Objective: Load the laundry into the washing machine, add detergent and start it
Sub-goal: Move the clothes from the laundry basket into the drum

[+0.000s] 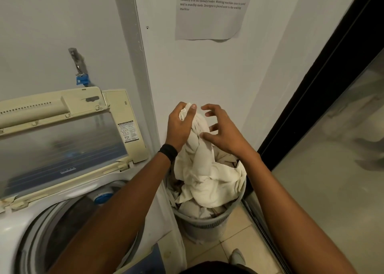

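Gripping the white cloth [200, 165] by its bunched top with the left hand [179, 128], above the laundry basket [204, 225] (at six o'clock); holding the right hand [223, 134] spread, grasping nothing, at the cloth's three o'clock.

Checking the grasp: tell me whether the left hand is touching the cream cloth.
Touching. Head view shows the left hand gripping the bunched top of the cream cloth.

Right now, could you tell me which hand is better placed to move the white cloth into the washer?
Left. The left hand grips the white cloth and is nearer the open washer drum; the right hand hovers open beside the cloth.
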### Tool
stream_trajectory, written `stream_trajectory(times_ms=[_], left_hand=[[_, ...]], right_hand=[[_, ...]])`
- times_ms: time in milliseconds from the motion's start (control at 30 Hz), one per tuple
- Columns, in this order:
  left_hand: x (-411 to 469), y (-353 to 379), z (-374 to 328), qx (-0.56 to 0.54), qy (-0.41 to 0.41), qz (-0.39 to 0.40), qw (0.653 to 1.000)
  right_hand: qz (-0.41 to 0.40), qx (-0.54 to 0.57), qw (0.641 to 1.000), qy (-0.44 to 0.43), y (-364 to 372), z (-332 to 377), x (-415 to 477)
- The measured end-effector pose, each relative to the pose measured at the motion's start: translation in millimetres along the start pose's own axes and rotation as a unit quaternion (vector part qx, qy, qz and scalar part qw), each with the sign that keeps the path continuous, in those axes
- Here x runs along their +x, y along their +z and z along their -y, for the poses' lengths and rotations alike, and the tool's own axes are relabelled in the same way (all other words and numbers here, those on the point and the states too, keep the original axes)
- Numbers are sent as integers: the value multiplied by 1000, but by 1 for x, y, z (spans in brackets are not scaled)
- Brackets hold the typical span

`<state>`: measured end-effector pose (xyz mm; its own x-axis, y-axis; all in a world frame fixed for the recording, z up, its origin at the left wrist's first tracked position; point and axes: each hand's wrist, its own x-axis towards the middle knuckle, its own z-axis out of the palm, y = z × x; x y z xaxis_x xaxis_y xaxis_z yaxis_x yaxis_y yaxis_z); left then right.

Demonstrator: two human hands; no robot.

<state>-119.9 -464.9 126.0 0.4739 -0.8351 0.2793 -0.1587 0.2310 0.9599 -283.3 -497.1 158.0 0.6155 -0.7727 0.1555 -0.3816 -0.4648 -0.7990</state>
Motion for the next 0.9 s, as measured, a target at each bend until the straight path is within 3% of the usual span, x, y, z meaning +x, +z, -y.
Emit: stream_trajectory(times_ms=[133, 233, 333, 433, 600, 800, 900], left_hand=[[7, -10, 0, -10, -5, -14, 1000], [5, -11, -3, -13, -4, -14, 1000], [1, -3, -6, -25, 14, 34, 999], [-6, 8, -10, -28, 22, 118, 992], [0, -2, -8, -22, -11, 4, 1000], [5, -3, -10, -67, -85, -26, 994], [4, 6, -18, -154, -110, -19, 982]], right_hand=[[9, -89, 994, 70, -31, -6, 2], [-121, -145, 980, 61, -42, -5, 9], [-192, -74, 977, 56, -32, 4, 18], [-116, 78, 989, 53, -14, 11, 25], [-33, 305, 951, 38, -7, -2, 12], [-34, 173, 984, 38, 21, -24, -6], [-7, 157, 988, 11, 34, -27, -8]])
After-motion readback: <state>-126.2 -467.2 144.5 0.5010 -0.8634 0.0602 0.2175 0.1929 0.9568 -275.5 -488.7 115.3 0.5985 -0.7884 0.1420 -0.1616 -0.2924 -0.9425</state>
